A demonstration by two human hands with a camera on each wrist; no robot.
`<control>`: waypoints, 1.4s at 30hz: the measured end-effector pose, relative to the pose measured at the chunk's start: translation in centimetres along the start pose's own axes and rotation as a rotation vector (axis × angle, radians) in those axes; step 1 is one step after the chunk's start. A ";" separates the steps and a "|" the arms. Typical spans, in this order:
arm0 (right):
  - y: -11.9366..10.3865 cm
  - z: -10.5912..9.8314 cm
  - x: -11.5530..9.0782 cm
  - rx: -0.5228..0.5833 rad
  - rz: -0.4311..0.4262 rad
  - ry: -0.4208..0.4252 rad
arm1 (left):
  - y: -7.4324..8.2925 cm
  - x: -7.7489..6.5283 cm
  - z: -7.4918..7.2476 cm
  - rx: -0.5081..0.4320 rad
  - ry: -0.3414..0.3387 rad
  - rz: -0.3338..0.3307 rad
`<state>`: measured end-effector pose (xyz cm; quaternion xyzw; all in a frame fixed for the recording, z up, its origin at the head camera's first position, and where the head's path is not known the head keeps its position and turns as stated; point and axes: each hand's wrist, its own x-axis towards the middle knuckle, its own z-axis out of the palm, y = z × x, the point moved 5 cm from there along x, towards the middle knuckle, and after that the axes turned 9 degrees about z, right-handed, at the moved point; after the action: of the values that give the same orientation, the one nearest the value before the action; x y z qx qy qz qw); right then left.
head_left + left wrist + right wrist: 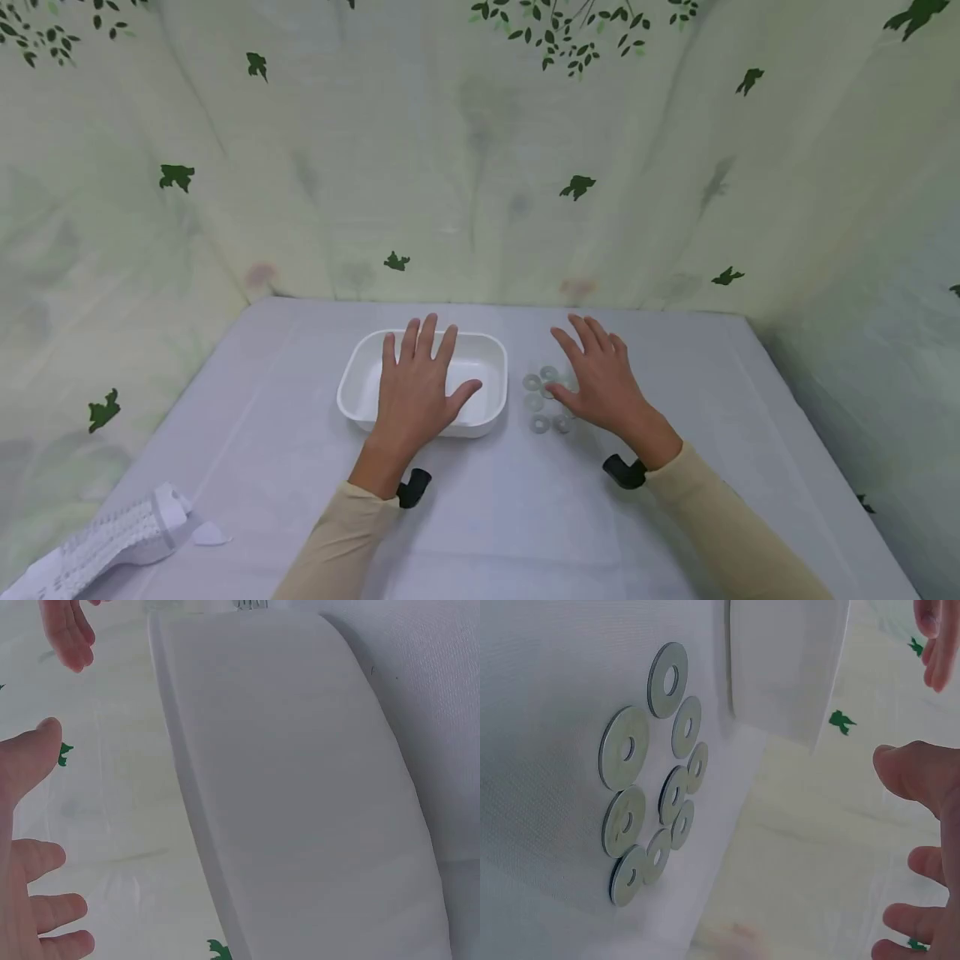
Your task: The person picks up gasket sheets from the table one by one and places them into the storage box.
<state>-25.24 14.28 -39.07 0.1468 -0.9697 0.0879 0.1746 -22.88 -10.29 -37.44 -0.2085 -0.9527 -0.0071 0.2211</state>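
My left hand (416, 387), fingers spread and palm down, hovers over a white rectangular tray (495, 375) and overlaps its middle in the head view. My right hand (600, 379) is held above several flat metal washers (539, 424), fingers spread, and hides some of them. In the right wrist view the washers (624, 748) lie flat on the table, close together beside the tray (780, 667). Neither hand holds anything. The left wrist view shows the tray's side wall (300, 787) close up, with the left fingers (56, 911) apart from it.
A white cloth covers the table (285, 500). At the front left lies a white perforated object (112, 537) with a small white piece (211, 534) beside it. A curtain (480, 150) with leaf and bird prints hangs behind and on both sides.
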 end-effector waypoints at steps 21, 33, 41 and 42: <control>0.2 -0.2 0.0 0.313 -0.022 0.026 | -2.7 -3.1 -2.3 -0.316 0.239 0.157; -0.5 -0.4 -0.4 0.313 -0.008 -0.074 | -5.0 -4.9 -2.9 -0.407 0.239 0.214; -1.2 -0.9 -0.4 0.351 -0.057 -0.128 | -8.9 -6.3 -1.7 -0.455 0.180 0.056; -1.2 -0.9 -0.4 0.352 -0.060 -0.132 | -9.5 -6.6 -1.5 -0.466 0.172 0.023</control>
<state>-24.18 13.48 -38.23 0.2095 -0.9439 0.2409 0.0847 -20.71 -21.69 -38.15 -0.2635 -0.9006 -0.2415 0.2473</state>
